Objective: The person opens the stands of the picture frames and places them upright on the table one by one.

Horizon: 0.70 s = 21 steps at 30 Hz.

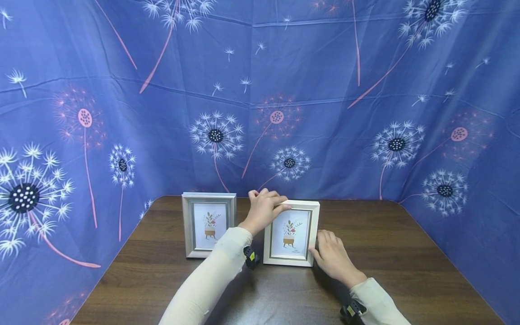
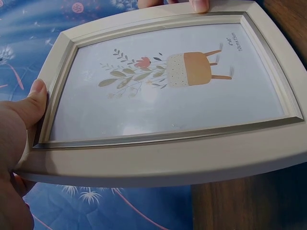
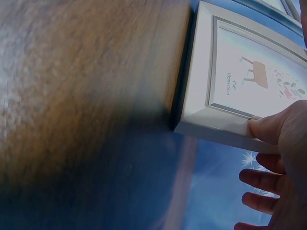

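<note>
A cream picture frame with a printed plant-pot picture stands upright on the wooden table. At its upper left corner my left hand grips it, thumb over the front edge and fingers at the back. My right hand holds the right side lower down. In the right wrist view its thumb presses the front of the cream frame, while the fingers spread beyond the side edge, partly behind it. The left wrist view shows the frame's front close up with my left thumb on its top edge.
A silver-grey picture frame with a similar print stands to the left, its lower right part covered by my left forearm. Blue dandelion-patterned cloth hangs behind the table and along both sides.
</note>
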### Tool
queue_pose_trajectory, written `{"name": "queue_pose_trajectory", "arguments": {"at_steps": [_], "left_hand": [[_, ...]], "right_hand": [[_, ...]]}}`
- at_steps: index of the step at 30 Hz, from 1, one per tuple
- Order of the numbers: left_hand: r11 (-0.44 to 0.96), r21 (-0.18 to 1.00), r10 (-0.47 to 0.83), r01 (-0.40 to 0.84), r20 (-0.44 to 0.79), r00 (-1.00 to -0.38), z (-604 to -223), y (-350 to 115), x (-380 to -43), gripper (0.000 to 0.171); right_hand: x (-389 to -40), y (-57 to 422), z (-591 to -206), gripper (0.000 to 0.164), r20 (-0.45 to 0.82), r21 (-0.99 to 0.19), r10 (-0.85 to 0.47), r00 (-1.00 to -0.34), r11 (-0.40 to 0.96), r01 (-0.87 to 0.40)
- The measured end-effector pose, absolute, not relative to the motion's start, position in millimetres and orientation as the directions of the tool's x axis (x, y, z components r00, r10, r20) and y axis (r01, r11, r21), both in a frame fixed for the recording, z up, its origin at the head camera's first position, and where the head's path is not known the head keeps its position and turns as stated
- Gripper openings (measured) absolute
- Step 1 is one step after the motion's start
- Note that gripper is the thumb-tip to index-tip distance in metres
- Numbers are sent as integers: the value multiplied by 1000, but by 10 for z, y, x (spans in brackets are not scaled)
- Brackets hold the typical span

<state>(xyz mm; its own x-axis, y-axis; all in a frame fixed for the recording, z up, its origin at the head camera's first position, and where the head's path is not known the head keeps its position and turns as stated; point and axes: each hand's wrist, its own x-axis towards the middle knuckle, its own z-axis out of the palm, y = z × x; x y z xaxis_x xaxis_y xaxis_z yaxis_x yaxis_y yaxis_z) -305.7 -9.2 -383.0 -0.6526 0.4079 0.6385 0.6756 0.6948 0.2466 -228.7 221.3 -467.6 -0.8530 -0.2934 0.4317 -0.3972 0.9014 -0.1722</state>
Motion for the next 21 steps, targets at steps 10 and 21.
{"name": "queue_pose_trajectory", "arguments": {"at_steps": [10,21], "left_hand": [[717,192,428,670,638,-641,-3811,-106,-3049,37],[696,112,464,709,682,-564,-3775,-144,-3063,46]], "right_hand": [[-2288,2241,-4669,48,410,-147,-290,-865,915,-377],[-2287,2291,-4612,50,414,-173,-266,-871,916,-362]]}}
